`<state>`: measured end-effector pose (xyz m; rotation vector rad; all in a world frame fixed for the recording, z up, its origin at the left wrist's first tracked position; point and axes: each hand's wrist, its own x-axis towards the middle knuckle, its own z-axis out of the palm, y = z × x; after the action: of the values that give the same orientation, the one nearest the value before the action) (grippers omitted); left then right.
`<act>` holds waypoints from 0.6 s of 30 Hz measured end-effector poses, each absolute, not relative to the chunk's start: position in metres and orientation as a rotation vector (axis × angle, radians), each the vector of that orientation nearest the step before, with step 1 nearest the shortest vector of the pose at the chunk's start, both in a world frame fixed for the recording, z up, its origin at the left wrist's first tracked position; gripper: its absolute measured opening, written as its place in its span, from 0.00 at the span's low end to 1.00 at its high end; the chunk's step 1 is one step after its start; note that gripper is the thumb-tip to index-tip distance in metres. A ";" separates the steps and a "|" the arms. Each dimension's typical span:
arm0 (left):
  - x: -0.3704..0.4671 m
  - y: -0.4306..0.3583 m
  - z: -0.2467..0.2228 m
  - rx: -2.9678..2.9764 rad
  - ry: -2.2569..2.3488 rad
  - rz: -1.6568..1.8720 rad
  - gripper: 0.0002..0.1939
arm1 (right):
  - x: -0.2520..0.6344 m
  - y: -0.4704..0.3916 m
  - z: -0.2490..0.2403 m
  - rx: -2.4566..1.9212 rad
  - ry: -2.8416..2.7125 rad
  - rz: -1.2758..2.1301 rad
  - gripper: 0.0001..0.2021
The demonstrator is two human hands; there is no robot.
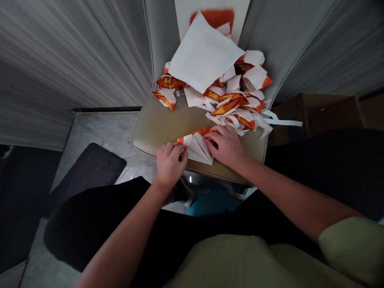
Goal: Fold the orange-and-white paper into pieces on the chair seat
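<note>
A partly folded sheet of paper (pixel 196 149), white with orange and gold patches, lies near the front edge of the chair seat (pixel 162 124). My left hand (pixel 171 162) pinches its left side between thumb and fingers. On the opposite side, my right hand (pixel 225 145) grips the paper's upper right part with bent fingers. Behind my hands is a heap of folded gold-and-white paper pieces (pixel 229 105) with loose white strips among them. A large white paper sheet (pixel 207 52) rests on top of the heap.
Against the chair back (pixel 270 36) leans a pale sheet with a red-orange patch (pixel 217 17). A cardboard box (pixel 327 114) stands to the right of the chair. On the floor at left lies a dark mat (pixel 90 172), and something blue (pixel 210 202) is under the seat.
</note>
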<state>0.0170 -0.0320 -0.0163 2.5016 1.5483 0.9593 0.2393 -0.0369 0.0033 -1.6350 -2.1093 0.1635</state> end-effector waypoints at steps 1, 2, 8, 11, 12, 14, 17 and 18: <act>0.017 -0.032 -0.016 2.510 1.555 0.940 0.06 | 0.239 -0.037 0.003 -1.636 -2.105 0.167 0.11; 0.017 -0.033 -0.015 2.519 1.556 0.930 0.06 | 0.239 -0.037 0.003 -1.636 -2.100 0.171 0.11; 0.017 -0.048 -0.016 2.622 1.535 0.849 0.10 | 0.240 -0.037 0.002 -1.618 -2.089 0.176 0.10; 0.019 -0.061 -0.020 2.669 1.564 0.777 0.16 | 0.239 -0.038 0.002 -1.615 -2.109 0.142 0.10; 0.020 -0.065 -0.022 2.679 1.565 0.767 0.17 | 0.239 -0.039 0.002 -1.616 -2.124 0.115 0.10; 0.021 -0.069 -0.026 2.696 1.538 0.767 0.19 | 0.237 -0.041 0.002 -1.618 -2.159 0.045 0.10; 0.020 -0.069 -0.031 2.726 1.482 0.752 0.22 | 0.233 -0.042 0.001 -1.599 -2.209 -0.014 0.11; 0.019 -0.068 -0.032 2.739 1.474 0.735 0.23 | 0.232 -0.042 0.001 -1.587 -2.228 -0.008 0.12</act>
<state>0.0191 -0.0676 -0.0317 2.7389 1.4735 0.7352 0.2325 -0.0424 0.0009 -1.5871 -2.2278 -0.0078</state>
